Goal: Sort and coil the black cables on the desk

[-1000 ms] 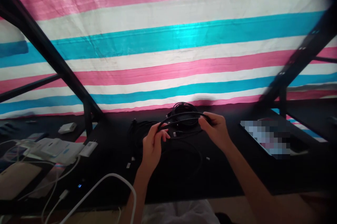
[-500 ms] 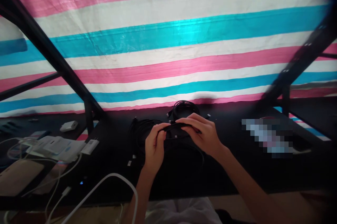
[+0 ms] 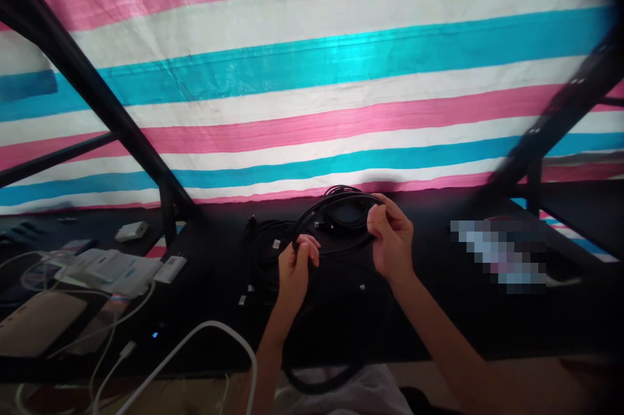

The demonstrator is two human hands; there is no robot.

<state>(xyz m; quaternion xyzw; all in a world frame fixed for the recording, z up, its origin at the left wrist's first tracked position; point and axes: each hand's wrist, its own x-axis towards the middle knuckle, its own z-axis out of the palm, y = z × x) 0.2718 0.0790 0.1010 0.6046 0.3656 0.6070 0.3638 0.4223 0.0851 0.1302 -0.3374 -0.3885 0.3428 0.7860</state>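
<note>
A black cable (image 3: 336,199) is stretched in a loop between my two hands over the black table. My left hand (image 3: 296,267) pinches its left side, fingers curled round it. Higher and to the right, my right hand (image 3: 392,237) is closed on its other side. Part of the cable hangs below, past the table's front edge. Behind the held loop lies a coiled black cable (image 3: 347,214) with light plug ends. Another black coil (image 3: 263,246) lies left of my left hand. Small metal plug ends show around the coils.
To the left lie white chargers (image 3: 170,268), a white box (image 3: 107,270), a pale pouch (image 3: 41,322) and tangled white cables. A thick white tube (image 3: 212,324) arches in front. Black frame bars (image 3: 97,83) slant on both sides; a blurred-out item (image 3: 502,259) lies right.
My hands have moved apart, the right one rising. The black cable, bunched between them before, is now spread into a wide loop, with a part drooping over the front edge.
</note>
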